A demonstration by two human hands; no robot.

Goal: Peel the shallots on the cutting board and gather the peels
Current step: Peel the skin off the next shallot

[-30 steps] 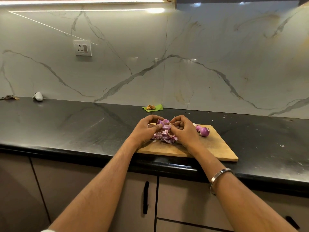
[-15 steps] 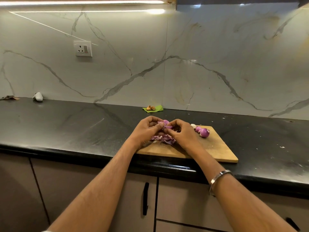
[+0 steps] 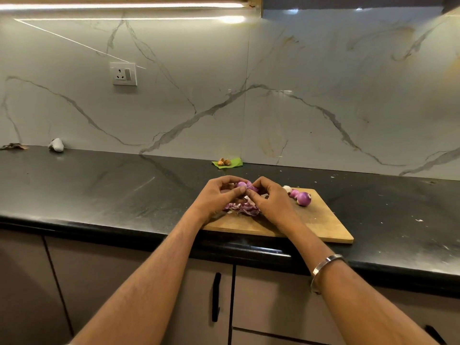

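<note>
A wooden cutting board (image 3: 321, 220) lies at the front edge of the black counter. Above its left end my left hand (image 3: 216, 196) and my right hand (image 3: 270, 199) meet, both pinching one purple shallot (image 3: 241, 184) between fingertips and thumbs. Under the hands lies a heap of purple peels (image 3: 242, 209). Peeled shallots (image 3: 302, 197) rest on the board's far side, to the right of my right hand, with a pale piece (image 3: 286, 188) beside them.
A green leaf with small brown bits (image 3: 227, 162) sits against the marble wall behind the board. A white lump (image 3: 56, 145) and dark scraps (image 3: 12, 146) lie at the far left. A wall socket (image 3: 123, 73) is above. Cabinet doors with black handles (image 3: 216, 296) are below.
Both hands have lifted the shallot slightly off the peel heap and shifted their finger grip on it. The board and the peeled shallots have not moved.
</note>
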